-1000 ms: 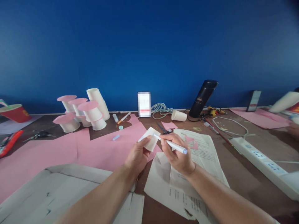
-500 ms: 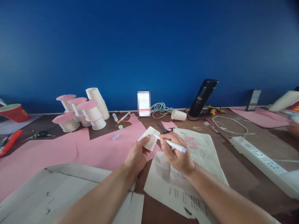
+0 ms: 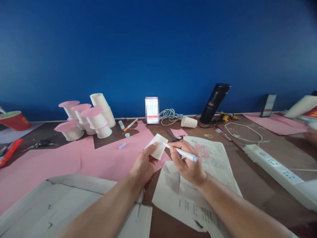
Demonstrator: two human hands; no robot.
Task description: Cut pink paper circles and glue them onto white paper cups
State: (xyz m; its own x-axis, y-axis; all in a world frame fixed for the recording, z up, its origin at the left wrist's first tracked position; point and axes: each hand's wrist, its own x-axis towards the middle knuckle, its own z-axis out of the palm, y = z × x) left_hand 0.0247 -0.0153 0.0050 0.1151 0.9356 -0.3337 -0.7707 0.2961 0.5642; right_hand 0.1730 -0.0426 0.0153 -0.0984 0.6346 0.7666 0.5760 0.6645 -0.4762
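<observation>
My left hand (image 3: 145, 162) is closed around a small white paper cup (image 3: 160, 150), its thumb lying along the near side. A white pen (image 3: 184, 153) is pinched in my right hand (image 3: 190, 165). The pen's tip meets the cup's surface, or comes very close to it; any mark there is too small to make out. Both hands are held above the desk, over pink paper (image 3: 111, 158) and printed sheets (image 3: 210, 158). Scissors (image 3: 173, 136) lie just beyond my right hand, partly hidden by it.
At the left stand stacked cups with pink discs (image 3: 92, 112), white cups (image 3: 102, 107), a red cup (image 3: 18, 120) and keys (image 3: 43, 143). Behind are a phone (image 3: 152, 110), a cable (image 3: 170, 115), a fallen cup (image 3: 189, 122) and a black flask (image 3: 215, 104). A power strip (image 3: 272, 168) lies right, near another person's hand (image 3: 311, 135).
Hardly anything differs. The view has shifted very slightly, and both hands keep the cup and the pen in nearly the same position.
</observation>
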